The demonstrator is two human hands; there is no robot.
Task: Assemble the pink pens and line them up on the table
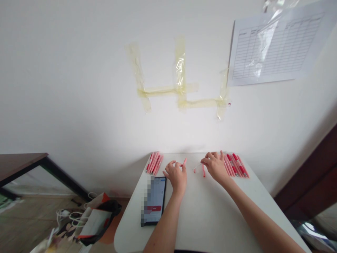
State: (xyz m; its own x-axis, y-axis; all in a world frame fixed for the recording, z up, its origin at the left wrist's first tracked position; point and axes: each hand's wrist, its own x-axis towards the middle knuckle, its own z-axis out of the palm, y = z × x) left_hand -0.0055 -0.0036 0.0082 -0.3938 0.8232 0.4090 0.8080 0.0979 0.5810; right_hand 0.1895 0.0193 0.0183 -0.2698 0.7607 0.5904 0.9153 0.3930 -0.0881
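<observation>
Head view, lower middle of frame. Left hand (pixel 177 174) is closed on a short pink plastic pen barrel (pixel 184 162), held between thumb and fingertips. The barrel's long axis stands nearly upright, free end tilted toward the frame's upper right.

Right hand (pixel 215 165) pinches a thin pale refill rod (pixel 197 166), as far as its small size lets us tell. The rod slants down-left, its free tip just right of the barrel, apart from it. The left hand is nearer the barrel, the right nearer the rod.

A loose pink pen piece (pixel 203 170) lies between the hands on the white table (pixel 210 214).

No tray or box shows. A heap of pink pens (pixel 154 162) lies left of the hands and a row of red-and-pink pens (pixel 237 166) lies right, by the right hand. A dark-framed tablet (pixel 156 200) lies lower left.
</observation>
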